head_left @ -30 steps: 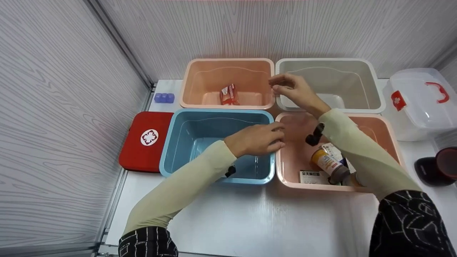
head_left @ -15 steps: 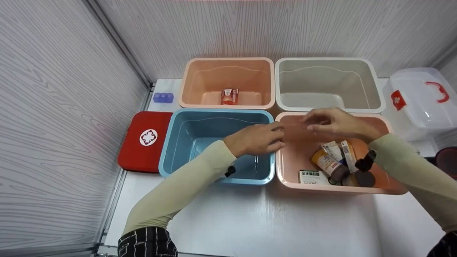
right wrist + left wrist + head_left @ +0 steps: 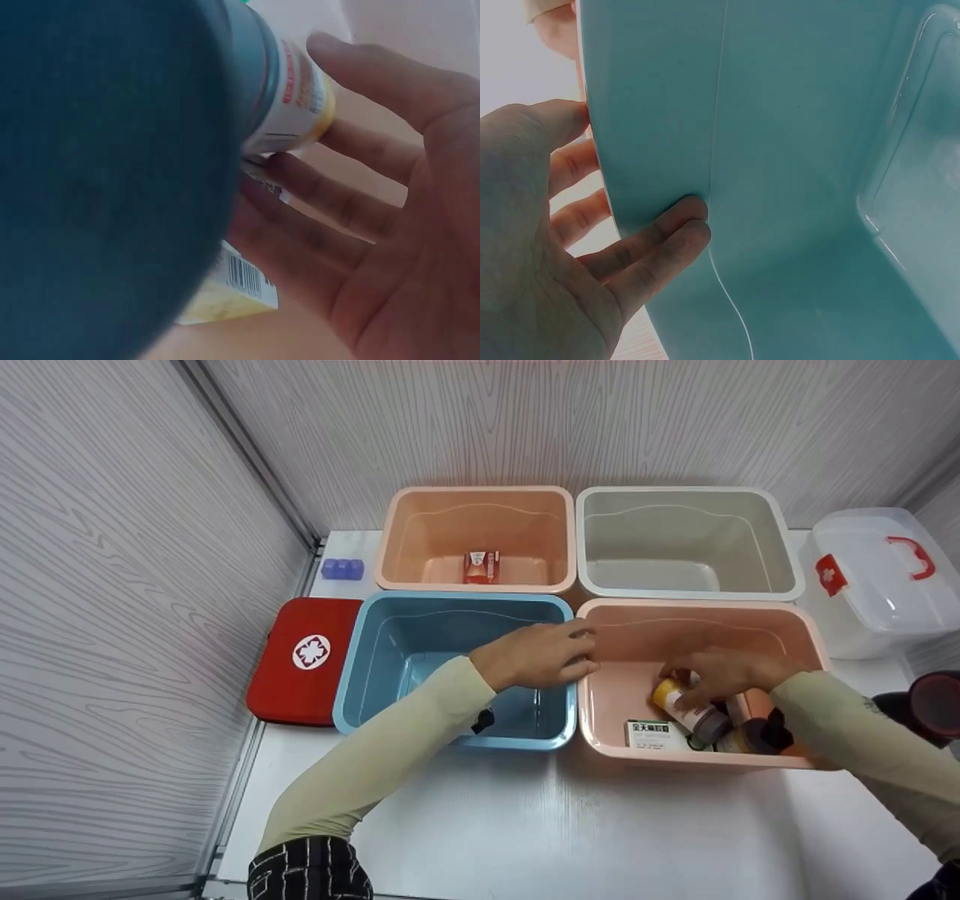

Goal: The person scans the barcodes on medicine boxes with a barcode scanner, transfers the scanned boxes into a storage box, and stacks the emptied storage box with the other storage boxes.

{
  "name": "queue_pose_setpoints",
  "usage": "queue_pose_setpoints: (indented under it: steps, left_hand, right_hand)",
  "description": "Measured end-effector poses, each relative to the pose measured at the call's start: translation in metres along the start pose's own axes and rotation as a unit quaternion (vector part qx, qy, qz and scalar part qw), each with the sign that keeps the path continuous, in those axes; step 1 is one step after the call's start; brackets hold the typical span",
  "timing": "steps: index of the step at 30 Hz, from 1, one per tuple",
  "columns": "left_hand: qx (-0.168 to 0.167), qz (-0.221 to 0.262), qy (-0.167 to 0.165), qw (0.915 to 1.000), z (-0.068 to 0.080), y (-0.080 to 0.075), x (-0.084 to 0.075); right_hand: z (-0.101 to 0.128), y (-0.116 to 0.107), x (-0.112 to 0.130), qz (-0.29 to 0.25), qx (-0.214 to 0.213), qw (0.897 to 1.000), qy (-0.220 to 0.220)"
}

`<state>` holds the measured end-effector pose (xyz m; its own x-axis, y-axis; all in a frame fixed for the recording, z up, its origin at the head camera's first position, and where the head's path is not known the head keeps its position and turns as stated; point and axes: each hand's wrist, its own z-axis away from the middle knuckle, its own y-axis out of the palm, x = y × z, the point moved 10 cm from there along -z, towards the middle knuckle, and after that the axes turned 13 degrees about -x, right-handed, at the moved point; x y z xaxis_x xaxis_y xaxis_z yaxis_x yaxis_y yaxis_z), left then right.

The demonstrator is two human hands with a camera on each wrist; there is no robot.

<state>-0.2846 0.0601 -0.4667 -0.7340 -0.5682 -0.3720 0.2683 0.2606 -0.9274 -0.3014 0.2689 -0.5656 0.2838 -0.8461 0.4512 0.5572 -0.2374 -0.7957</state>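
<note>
In the head view my right hand reaches into the near pink bin, over a pill bottle with a yellow end, white label and dark cap. The right wrist view shows thumb and fingers spread around this bottle, a gap at the thumb. A yellow-and-white box lies below the fingers, and a large dark round shape hides much there. A white box with dark lettering lies beside the bottle. My left hand, loosely bent and holding nothing, hovers at the right rim of the blue bin.
A small red packet lies in the far orange bin. Beside that bin stands a grey bin. To the left are a red first-aid case and a purple pill organizer; a clear first-aid box stands right.
My right hand has moved from above the far bins toward the viewer, then down into the near pink bin over the bottle. The left hand has stayed in place.
</note>
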Motion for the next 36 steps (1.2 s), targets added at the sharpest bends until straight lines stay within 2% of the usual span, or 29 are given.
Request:
queue_pose_setpoints:
  steps: [2,6,12,17,21,25,28,32,36]
  left_hand:
    - [0.002,0.003,-0.001,1.0000,0.000,0.001,0.000]
    - [0.003,0.010,-0.004,0.9999,0.000,0.001,0.000]
    - [-0.001,0.015,-0.008,0.9998,0.000,0.000,0.001]
    - [0.004,0.014,-0.012,0.9998,0.000,0.002,0.001]
    - [0.000,0.015,-0.009,0.9998,0.001,0.002,0.002]
    - [-0.005,0.010,0.005,0.9999,0.000,0.000,0.001]
    - [-0.005,0.008,0.009,0.9999,-0.001,0.001,0.001]
    - [-0.002,0.011,0.003,0.9999,-0.001,0.001,0.002]
    - [0.002,0.018,0.000,0.9998,0.000,0.002,0.002]
  right_hand:
    - [0.000,0.005,-0.002,0.003,0.010,1.000,0.015]
    - [-0.002,0.010,0.005,0.001,0.012,1.000,0.013]
    - [-0.009,-0.006,0.025,0.011,-0.071,0.996,-0.060]
    - [-0.005,-0.024,0.029,-0.019,-0.111,0.990,-0.081]
    - [0.003,-0.046,0.036,-0.038,-0.156,0.980,-0.114]
    - [0.018,-0.066,0.036,-0.133,-0.171,0.971,-0.097]
    - [0.033,-0.081,0.034,-0.194,-0.191,0.958,-0.088]
    - [0.054,-0.100,0.031,-0.214,-0.241,0.942,-0.098]
    - [0.076,-0.115,0.029,-0.209,-0.300,0.922,-0.129]
